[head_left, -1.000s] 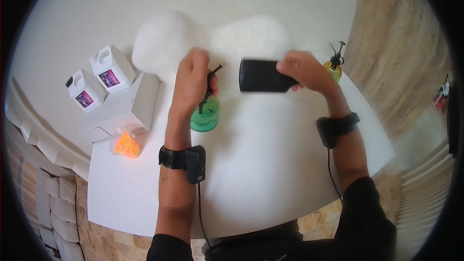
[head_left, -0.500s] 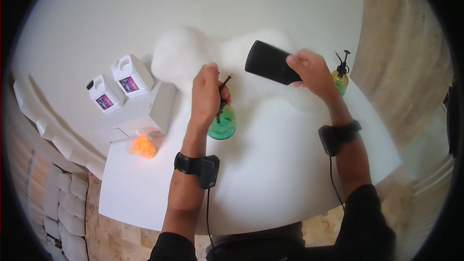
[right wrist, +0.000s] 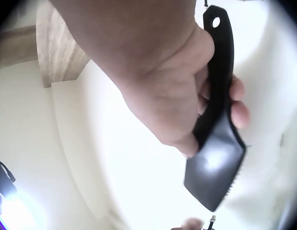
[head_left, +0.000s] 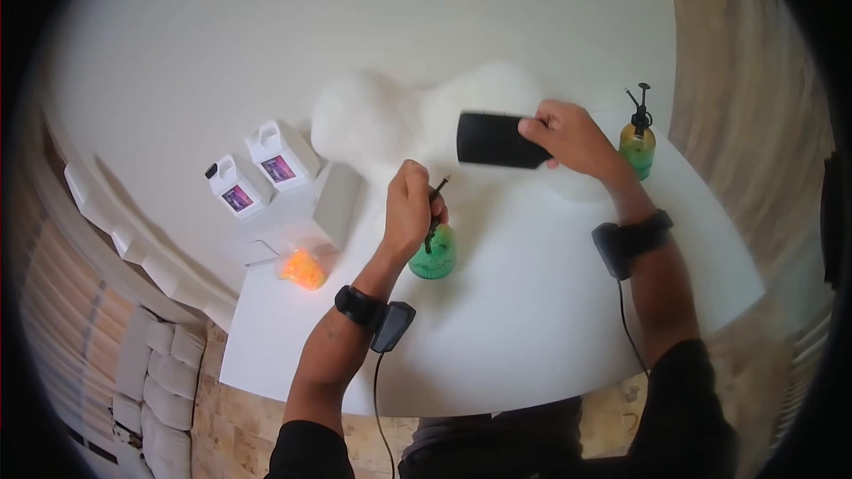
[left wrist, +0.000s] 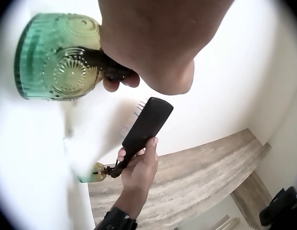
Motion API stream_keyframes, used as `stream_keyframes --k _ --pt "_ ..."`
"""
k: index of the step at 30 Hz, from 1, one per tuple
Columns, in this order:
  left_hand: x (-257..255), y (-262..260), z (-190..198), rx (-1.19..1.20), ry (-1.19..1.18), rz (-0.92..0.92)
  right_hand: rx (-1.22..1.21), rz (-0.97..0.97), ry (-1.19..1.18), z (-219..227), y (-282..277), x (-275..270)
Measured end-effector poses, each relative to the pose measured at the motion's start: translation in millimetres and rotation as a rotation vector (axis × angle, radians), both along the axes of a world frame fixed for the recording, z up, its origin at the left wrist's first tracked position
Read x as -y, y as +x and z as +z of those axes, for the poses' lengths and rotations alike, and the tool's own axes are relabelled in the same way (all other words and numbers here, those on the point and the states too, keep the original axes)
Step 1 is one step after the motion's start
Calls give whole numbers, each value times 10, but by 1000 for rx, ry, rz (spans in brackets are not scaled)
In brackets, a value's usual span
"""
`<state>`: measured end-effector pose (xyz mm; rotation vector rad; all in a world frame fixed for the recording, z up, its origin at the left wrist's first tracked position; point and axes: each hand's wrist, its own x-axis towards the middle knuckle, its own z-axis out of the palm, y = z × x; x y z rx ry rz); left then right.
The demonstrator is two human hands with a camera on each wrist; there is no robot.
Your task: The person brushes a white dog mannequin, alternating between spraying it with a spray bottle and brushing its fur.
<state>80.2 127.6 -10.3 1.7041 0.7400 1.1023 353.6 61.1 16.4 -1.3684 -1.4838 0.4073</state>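
Note:
My left hand [head_left: 410, 213] grips a glass spray bottle [head_left: 433, 259] by its black neck. The bottle fades from yellow to green, and its thin brass-tipped nozzle points up and right in the head view. In my right hand [head_left: 575, 137] is a black paddle hairbrush [head_left: 499, 140], held by the handle with the thumb along its back. Bristles [left wrist: 134, 117] show along one side in the left wrist view, facing the white surface. A fluffy white mass [head_left: 362, 120] spreads over the table behind both hands, and the brush overlaps it in the head view.
A second yellow-green spray bottle [head_left: 637, 151] stands at the right. On the left, two white jugs with purple labels, one [head_left: 282, 158] larger, stand by a white box [head_left: 339, 204]. A clear container of bright orange pieces [head_left: 304, 271] sits before the box.
The head view has shifted, moving the scene right and down. The brush tilted up, then came back nearly level and lower. Both hands keep hold of the bottle and brush.

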Motion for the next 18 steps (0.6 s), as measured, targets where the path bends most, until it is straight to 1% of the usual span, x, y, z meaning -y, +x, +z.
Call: stream_keyframes --k 1,2,3,5,8,10,11,13,15,17,18 --pt "-7 22 40 67 -45 13 -3 4 7 -23 -14 -28" --pt "-21 45 88 126 -79 33 -62 -16 74 -40 -36 -54" --pt "-42 60 142 121 -75 34 -121 -37 141 -60 -53 -78" --pt "-69 89 248 193 -67 43 -142 -37 134 -123 -67 -132" --pt "-169 104 317 195 -54 52 -179 -67 189 -183 -101 -172" --pt "-190 92 300 204 -57 63 -56 -99 77 -171 -63 -144" --pt "-194 81 273 199 -88 76 -56 -97 78 -171 -60 -130" --pt "-187 58 212 193 -115 88 110 -54 -70 -180 -48 -97" --pt "-168 -8 109 171 -160 73 246 61 -262 -187 -33 -75" --pt "-157 -92 58 125 -165 65 499 97 -441 -129 -68 -5" --pt "-188 -134 14 104 -176 56 496 102 -443 -119 -67 4"
